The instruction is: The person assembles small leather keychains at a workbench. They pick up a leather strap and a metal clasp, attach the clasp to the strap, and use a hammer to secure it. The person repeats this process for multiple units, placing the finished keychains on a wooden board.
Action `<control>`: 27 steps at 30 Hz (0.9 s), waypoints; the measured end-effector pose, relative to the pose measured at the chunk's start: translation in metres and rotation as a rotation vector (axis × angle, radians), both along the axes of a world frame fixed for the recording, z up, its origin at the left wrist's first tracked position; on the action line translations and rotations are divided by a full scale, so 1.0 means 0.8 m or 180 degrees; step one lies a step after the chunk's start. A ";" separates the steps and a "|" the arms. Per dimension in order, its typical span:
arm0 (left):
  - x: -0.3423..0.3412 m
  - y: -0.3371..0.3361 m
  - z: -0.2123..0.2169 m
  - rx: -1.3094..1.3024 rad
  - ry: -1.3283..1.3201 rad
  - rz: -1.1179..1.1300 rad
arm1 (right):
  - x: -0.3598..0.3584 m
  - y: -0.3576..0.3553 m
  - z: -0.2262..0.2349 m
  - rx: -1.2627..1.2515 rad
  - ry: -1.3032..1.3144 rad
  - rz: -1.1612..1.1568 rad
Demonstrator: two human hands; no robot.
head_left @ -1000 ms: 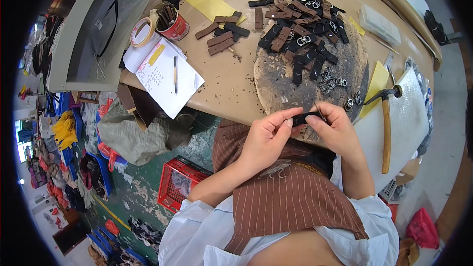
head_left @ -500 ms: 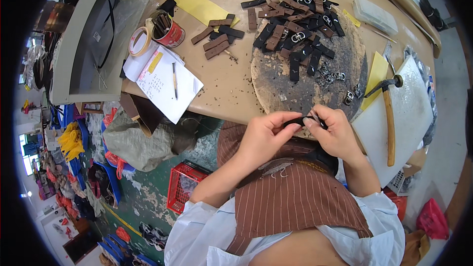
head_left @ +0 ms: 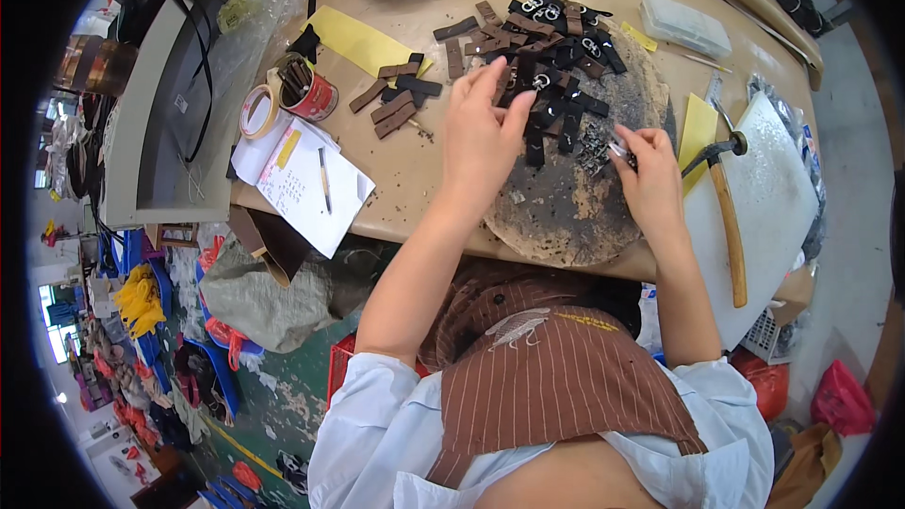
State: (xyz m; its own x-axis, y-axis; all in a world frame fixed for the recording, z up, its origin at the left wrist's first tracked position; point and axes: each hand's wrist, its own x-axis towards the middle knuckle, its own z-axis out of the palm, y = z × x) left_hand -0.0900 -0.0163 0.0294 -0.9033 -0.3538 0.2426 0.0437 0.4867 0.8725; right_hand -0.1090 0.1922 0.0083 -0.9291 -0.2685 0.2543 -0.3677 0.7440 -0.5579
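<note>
On the surface (head_left: 415, 179), at nine o'clock of the worn round pad (head_left: 575, 198), lie papers with a pen (head_left: 323, 179). The left hand (head_left: 483, 137) reaches onto the heap of dark leather strips (head_left: 551, 57), fingers spread loosely; whether they pinch a strip is hidden. The right hand (head_left: 649, 174) pinches small metal buckles (head_left: 596, 143) at its ten o'clock. A hammer (head_left: 724, 203) lies at three o'clock.

Black and brown straps (head_left: 528, 57) on a tan tabletop (head_left: 424, 170); red can (head_left: 311, 94); yellow paper (head_left: 363, 42); brown pinstriped apron (head_left: 556, 377); white notepad (head_left: 302, 188).
</note>
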 end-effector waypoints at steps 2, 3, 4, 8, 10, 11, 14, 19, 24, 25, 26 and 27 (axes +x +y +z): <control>0.012 0.011 -0.015 0.0139 0.0012 -0.0266 | -0.003 -0.001 -0.001 0.0174 0.0012 -0.0088; 0.023 0.016 -0.023 0.0205 0.0010 -0.0396 | -0.004 0.000 -0.001 0.0137 -0.0012 -0.0062; 0.036 0.020 -0.030 0.0175 -0.0078 -0.0583 | -0.004 0.003 -0.002 0.0112 -0.0047 -0.0037; 0.085 0.042 -0.039 0.1377 -0.0754 -0.0959 | 0.000 0.016 0.003 -0.0479 -0.0461 0.0265; 0.098 0.051 -0.041 0.2312 -0.0940 -0.1017 | 0.013 0.012 0.023 -0.0759 -0.0745 0.0297; 0.098 0.055 -0.039 0.2559 -0.0917 -0.1015 | 0.022 0.008 0.029 -0.0902 -0.0882 0.0302; 0.098 0.059 -0.037 0.3076 -0.0916 -0.1042 | 0.043 -0.004 0.034 -0.0902 -0.0929 0.0782; 0.114 0.034 -0.034 0.3389 -0.1501 -0.1164 | 0.058 -0.011 0.034 -0.1327 -0.1211 0.1491; 0.142 0.018 -0.021 0.3513 -0.2088 -0.1495 | 0.053 -0.009 0.037 -0.1369 -0.1084 0.2644; 0.146 0.017 -0.019 0.3366 -0.2005 -0.1496 | 0.054 -0.009 0.036 -0.1363 -0.0993 0.2693; 0.148 0.018 -0.015 0.3219 -0.1921 -0.1496 | 0.056 -0.009 0.036 -0.1357 -0.0901 0.2744; 0.150 0.018 -0.012 0.3071 -0.1838 -0.1494 | 0.058 -0.010 0.036 -0.1352 -0.0808 0.2796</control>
State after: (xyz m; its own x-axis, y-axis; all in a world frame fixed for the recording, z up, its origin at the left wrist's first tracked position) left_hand 0.0301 -0.0022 0.0199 -0.8801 0.2229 -0.4192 -0.4728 -0.3311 0.8166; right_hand -0.0624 0.1843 0.0369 -0.4858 -0.8173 0.3099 -0.5236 -0.0118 -0.8519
